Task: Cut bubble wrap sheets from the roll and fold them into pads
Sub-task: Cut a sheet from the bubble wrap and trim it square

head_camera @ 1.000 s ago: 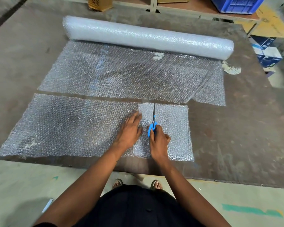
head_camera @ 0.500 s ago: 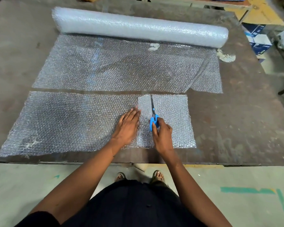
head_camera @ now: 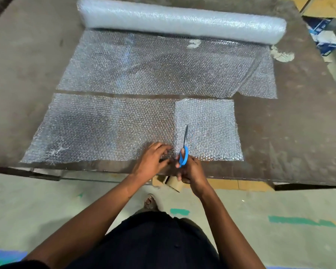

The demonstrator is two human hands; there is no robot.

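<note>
A thick bubble wrap roll (head_camera: 182,22) lies across the far side of the brown table (head_camera: 291,136), with an unrolled sheet (head_camera: 159,68) spread in front of it. A long cut strip (head_camera: 97,129) lies along the near edge, and a square piece (head_camera: 211,129) lies at its right end. My right hand (head_camera: 192,169) grips blue-handled scissors (head_camera: 183,150), blades pointing away over the square piece. My left hand (head_camera: 153,160) rests with curled fingers on the strip's near edge, just left of the scissors.
Cardboard rolls (head_camera: 173,183) sit under the table's near edge. Blue and white boxes (head_camera: 326,37) and cardboard (head_camera: 322,6) stand beyond the far right corner. Green tape marks (head_camera: 299,222) run across the floor. White paint patches (head_camera: 281,55) mark the tabletop.
Both hands have drawn back toward the table's near edge. The scissors came back with the right hand from the far end of the cut, and the left fingers curled at the strip's edge.
</note>
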